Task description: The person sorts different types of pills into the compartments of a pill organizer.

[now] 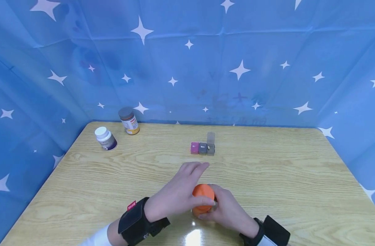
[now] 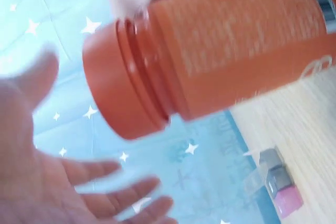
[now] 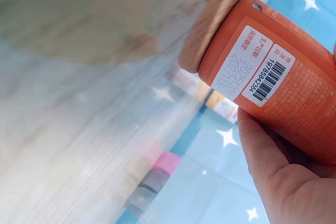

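Note:
An orange pill bottle point(image 3: 294, 87) with an orange screw cap point(image 1: 204, 194) stands near the front middle of the table. My right hand point(image 1: 227, 208) grips it round the body, thumb on one side. In the left wrist view the cap point(image 2: 118, 80) sits on the bottle's neck. My left hand point(image 1: 178, 191) is beside the cap, fingers stretched out and spread from the thumb; in the left wrist view a gap shows between this hand point(image 2: 58, 182) and the cap. Beyond the hands lies a small pill organizer point(image 1: 202, 148) with pink, dark and grey compartments; the grey one's lid stands up, a pale pill inside.
At the table's far left stand a white bottle point(image 1: 105, 138) with a white cap and a brown bottle point(image 1: 129, 121) with a dark cap. A blue star-patterned cloth point(image 1: 187, 68) hangs behind and along the sides of the wooden table point(image 1: 282, 164).

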{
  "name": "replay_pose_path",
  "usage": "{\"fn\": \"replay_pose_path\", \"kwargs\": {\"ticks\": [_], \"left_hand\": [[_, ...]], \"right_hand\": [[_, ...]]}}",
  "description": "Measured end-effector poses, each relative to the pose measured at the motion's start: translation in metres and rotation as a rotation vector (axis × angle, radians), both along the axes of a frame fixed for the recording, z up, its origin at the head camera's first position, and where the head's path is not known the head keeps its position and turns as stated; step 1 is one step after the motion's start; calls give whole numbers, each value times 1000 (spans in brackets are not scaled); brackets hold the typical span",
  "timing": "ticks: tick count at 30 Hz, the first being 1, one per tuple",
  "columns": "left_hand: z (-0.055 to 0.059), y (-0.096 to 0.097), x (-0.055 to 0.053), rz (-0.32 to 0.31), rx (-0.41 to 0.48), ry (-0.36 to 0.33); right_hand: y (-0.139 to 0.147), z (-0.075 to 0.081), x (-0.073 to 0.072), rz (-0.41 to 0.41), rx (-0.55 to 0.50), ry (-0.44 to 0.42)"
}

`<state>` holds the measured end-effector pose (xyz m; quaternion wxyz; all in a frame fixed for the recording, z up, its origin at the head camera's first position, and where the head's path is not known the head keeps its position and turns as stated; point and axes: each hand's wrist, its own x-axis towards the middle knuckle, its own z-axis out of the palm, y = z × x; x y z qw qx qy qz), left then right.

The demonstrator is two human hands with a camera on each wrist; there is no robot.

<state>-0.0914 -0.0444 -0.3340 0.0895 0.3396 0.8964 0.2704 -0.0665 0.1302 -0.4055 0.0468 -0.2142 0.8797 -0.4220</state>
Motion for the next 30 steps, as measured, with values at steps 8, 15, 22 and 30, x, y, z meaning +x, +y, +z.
{"fn": "replay_pose_path", "kwargs": {"ticks": [8, 15, 22, 30], "left_hand": [[-11, 10, 20, 114, -32, -1], [-28, 15, 24, 215, 189, -186], [-50, 10, 17, 186, 391, -269], [-56, -5, -10, -99, 438, -442]], "right_hand": [[0, 0, -1, -7, 28, 76], [0, 2, -3, -9, 55, 49], [-2, 3, -1, -28, 76, 38], [-1, 2, -1, -11, 51, 24]]}}
